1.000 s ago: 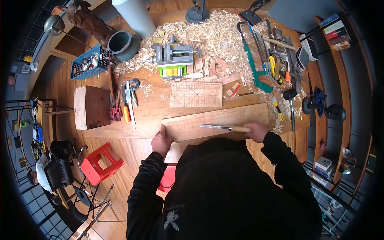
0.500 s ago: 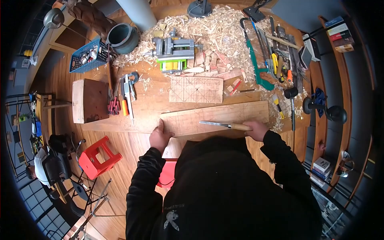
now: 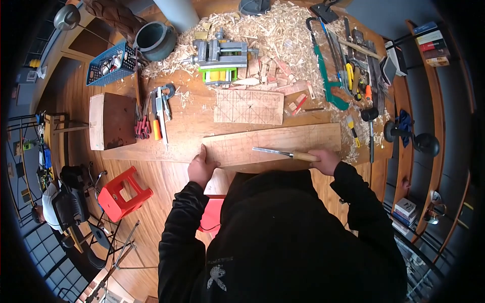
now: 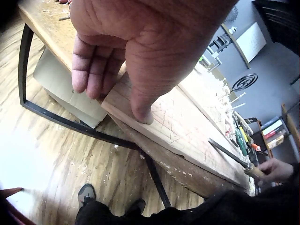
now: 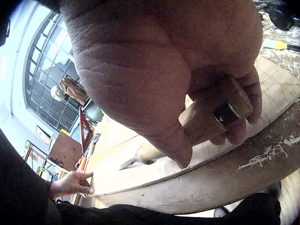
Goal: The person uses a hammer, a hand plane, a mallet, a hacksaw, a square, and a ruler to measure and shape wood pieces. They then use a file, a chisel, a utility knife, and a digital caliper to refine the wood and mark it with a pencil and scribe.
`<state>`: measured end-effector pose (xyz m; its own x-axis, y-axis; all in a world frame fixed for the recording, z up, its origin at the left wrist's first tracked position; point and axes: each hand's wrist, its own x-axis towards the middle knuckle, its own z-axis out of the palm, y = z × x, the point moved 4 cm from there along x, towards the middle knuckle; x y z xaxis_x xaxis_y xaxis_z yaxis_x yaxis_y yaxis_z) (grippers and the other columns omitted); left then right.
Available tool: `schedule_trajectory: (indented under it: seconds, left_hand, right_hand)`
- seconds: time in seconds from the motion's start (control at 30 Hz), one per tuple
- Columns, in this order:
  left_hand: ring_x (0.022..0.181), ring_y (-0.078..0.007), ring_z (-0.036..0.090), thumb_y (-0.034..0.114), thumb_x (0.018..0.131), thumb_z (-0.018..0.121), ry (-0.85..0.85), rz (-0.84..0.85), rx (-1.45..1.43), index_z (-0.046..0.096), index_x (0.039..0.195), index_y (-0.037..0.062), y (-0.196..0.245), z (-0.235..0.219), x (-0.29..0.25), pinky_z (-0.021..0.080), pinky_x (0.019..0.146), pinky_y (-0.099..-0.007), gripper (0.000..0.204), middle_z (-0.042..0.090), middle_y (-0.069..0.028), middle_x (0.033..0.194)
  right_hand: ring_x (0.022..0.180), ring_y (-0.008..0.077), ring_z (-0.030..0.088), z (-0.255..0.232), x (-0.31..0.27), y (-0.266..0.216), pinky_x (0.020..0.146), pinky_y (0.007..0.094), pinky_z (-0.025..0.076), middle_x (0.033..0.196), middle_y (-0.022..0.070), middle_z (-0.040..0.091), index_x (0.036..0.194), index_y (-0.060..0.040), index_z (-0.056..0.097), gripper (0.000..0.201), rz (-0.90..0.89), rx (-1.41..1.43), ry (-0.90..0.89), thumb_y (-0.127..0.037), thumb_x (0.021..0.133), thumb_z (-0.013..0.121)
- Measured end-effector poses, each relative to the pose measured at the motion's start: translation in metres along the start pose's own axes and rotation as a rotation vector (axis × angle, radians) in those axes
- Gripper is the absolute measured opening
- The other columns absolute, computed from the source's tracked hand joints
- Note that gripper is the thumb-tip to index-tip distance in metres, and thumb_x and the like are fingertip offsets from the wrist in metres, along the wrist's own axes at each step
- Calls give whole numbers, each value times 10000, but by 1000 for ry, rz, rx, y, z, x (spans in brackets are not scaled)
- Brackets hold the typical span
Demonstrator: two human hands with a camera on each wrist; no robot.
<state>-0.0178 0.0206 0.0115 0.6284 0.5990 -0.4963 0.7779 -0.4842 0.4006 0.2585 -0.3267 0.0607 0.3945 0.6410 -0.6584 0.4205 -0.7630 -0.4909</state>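
Note:
A long marked board (image 3: 227,147) lies along the near edge of the workbench. At its left end, my left hand (image 3: 201,170) rests the thumb on the top face; in the left wrist view the thumb (image 4: 142,110) presses near the corner while the other fingers hang past the end. My right hand (image 3: 327,161) grips the wooden handle of a chisel (image 3: 304,157), its metal blade pointing left above the board. The right wrist view has the fingers and thumb around the handle (image 5: 201,123); whether the blade tip touches the wood cannot be told.
Behind the board lie a smaller gridded board (image 3: 248,107), a vise (image 3: 221,54), wood offcuts and heaped shavings (image 3: 275,30). Saws and other tools, including a green-handled saw (image 3: 336,99), are at the right. A wooden box (image 3: 112,121) and red-handled tools stand left.
The head view has tilted, so the bench and its objects sit higher in the frame. Both hands keep nearly the same places on the board and chisel.

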Motion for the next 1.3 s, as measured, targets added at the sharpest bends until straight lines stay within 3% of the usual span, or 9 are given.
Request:
schedule_trajectory:
  seconds: [0.4, 1.3]
  left_hand:
    - [955, -352, 648, 337, 692, 811, 2, 3, -13, 392, 1433, 8, 1, -1, -1, 521, 817, -396, 912, 659, -217, 1037]
    - [990, -352, 638, 340, 701, 808, 6, 2, -33, 377, 1445, 16, -1, 0, -1, 511, 843, -395, 919, 653, -222, 1072]
  right_hand:
    - [966, 394, 618, 3, 2, -1, 847, 440, 496, 1003, 219, 658, 1167, -71, 642, 425, -28, 3, 9, -198, 772, 731]
    - [963, 387, 613, 1, 1, -6, 843, 443, 491, 1002, 208, 648, 1158, -62, 634, 415, -63, -40, 22, -195, 773, 710]
